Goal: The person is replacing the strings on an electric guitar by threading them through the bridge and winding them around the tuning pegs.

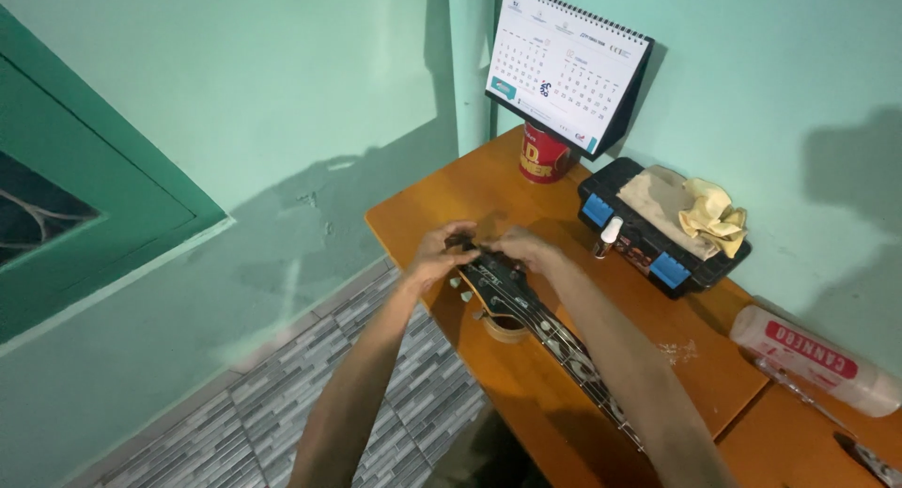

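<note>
Where orange table (pixel 442 201) meets mint wall (pixel 310 75), centre frame: left hand (pixel 438 254) and right hand (pixel 526 248), fingers clamped on guitar headstock (pixel 495 279); grey tile floor (pixel 282 394) lower left.

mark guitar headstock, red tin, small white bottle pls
guitar headstock (pixel 495 274), head view, black face just below the hands
red tin (pixel 543 157), head view, middle of its side
small white bottle (pixel 608 234), head view, its body

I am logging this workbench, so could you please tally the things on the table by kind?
Guitar: 1
Desk calendar: 1
Red can: 1
Black toolbox with blue latches: 1
Yellow cloth: 1
Small white bottle: 1
White tube: 1
Total: 7
</note>
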